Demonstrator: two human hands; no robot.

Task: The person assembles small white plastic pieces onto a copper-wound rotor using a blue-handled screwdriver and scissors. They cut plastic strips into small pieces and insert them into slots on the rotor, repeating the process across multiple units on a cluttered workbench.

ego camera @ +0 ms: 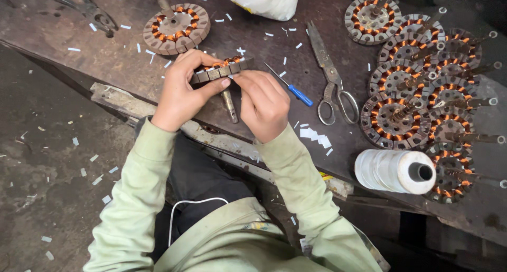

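Observation:
My left hand [182, 92] grips a round motor stator [224, 69] with copper windings, held on edge above the dark workbench [105, 55], thumb pressed against its rim. My right hand [262, 104] touches the same stator from the right, fingers curled at its edge. The stator's metal shaft [229, 106] points down between my two hands. Both sleeves are pale green.
Another stator [176, 29] lies beyond my hands. Several more stators [422, 76] are piled at the right. Scissors [331, 82], a blue-handled screwdriver [292, 88], a white thread spool [395, 170], pliers [95, 10], a white bag [261, 0] and white paper scraps [315, 137] lie around.

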